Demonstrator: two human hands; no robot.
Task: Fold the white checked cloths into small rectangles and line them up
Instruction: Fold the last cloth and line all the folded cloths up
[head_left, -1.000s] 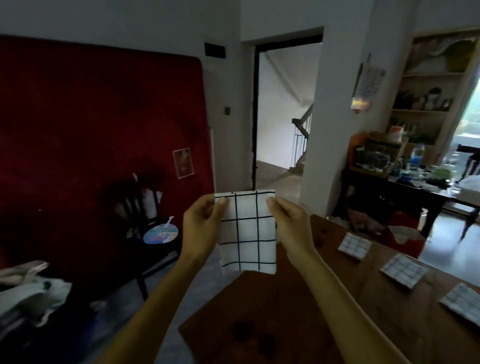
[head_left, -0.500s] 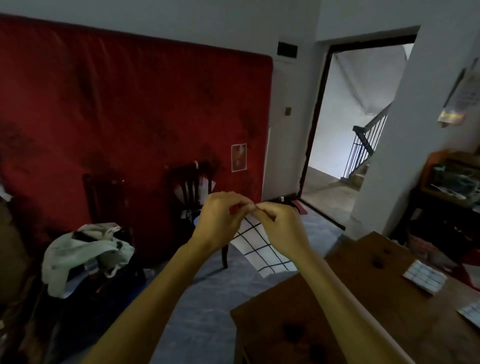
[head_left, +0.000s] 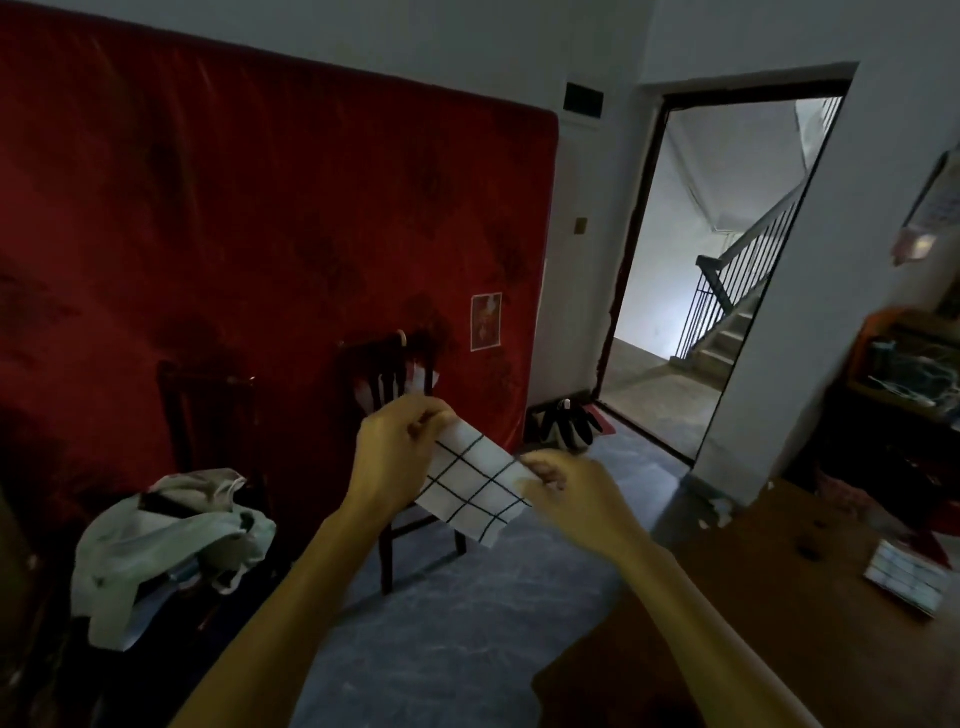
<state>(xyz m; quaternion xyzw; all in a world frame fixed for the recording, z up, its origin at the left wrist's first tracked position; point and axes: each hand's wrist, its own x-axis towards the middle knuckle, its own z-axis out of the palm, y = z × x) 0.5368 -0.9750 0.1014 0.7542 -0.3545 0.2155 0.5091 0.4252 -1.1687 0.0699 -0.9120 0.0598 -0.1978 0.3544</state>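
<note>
A white cloth with black checks (head_left: 470, 486) hangs in the air in front of me, folded into a narrow strip that tilts down to the right. My left hand (head_left: 397, 457) pinches its upper left corner. My right hand (head_left: 571, 496) pinches its right edge a little lower. One small folded checked cloth (head_left: 906, 579) lies flat on the brown wooden table (head_left: 753, 623) at the right edge of the view.
A dark wooden chair (head_left: 395, 395) stands behind the cloth against a red mattress (head_left: 234, 234) leaning on the wall. A pile of pale fabric (head_left: 166, 540) lies at lower left. An open doorway (head_left: 717, 270) shows stairs. A cluttered shelf (head_left: 909, 364) stands at right.
My view has swung left, so only one cloth on the table still shows. My hands came together at the cloth's top, then drew apart, with the right hand moving down and right.
</note>
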